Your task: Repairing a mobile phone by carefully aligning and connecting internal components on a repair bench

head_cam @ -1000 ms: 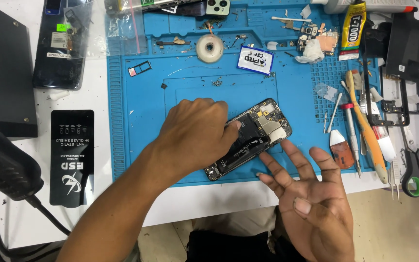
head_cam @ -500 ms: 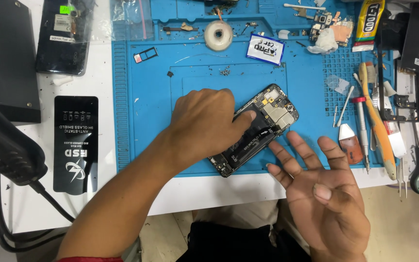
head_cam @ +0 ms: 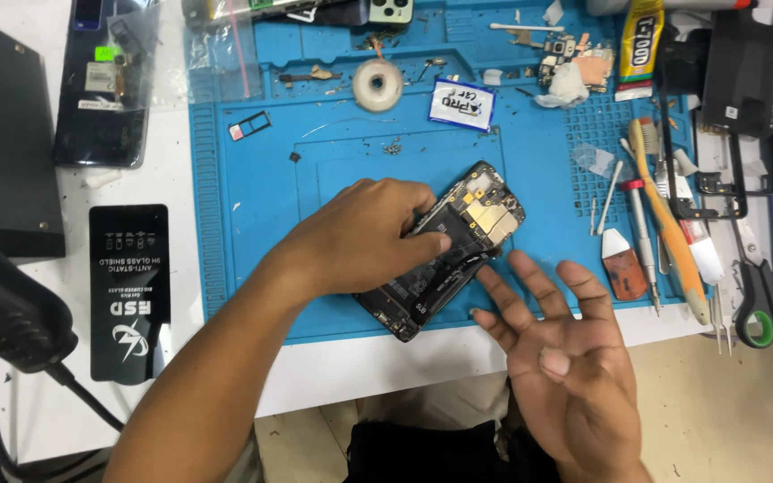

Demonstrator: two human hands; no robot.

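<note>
An opened phone (head_cam: 458, 237) with its back removed lies diagonally on the blue work mat (head_cam: 252, 197), its battery and gold shielded board exposed. My left hand (head_cam: 360, 237) rests on top of it, fingers pressing on the battery area. My right hand (head_cam: 556, 358) hovers just below and to the right of the phone, palm up with fingers spread and nothing in it.
A tape roll (head_cam: 378, 85), a small white label (head_cam: 461, 105) and loose parts lie at the back of the mat. Screwdrivers, an orange pry tool (head_cam: 668, 228), tweezers and scissors (head_cam: 762, 300) lie right. A glue tube (head_cam: 640, 45) stands back right. A black screen-protector package (head_cam: 129, 291) lies left.
The view shifted slightly. My left hand stays on the phone. My right hand stays palm up with fingers spread beside the phone's lower end.
</note>
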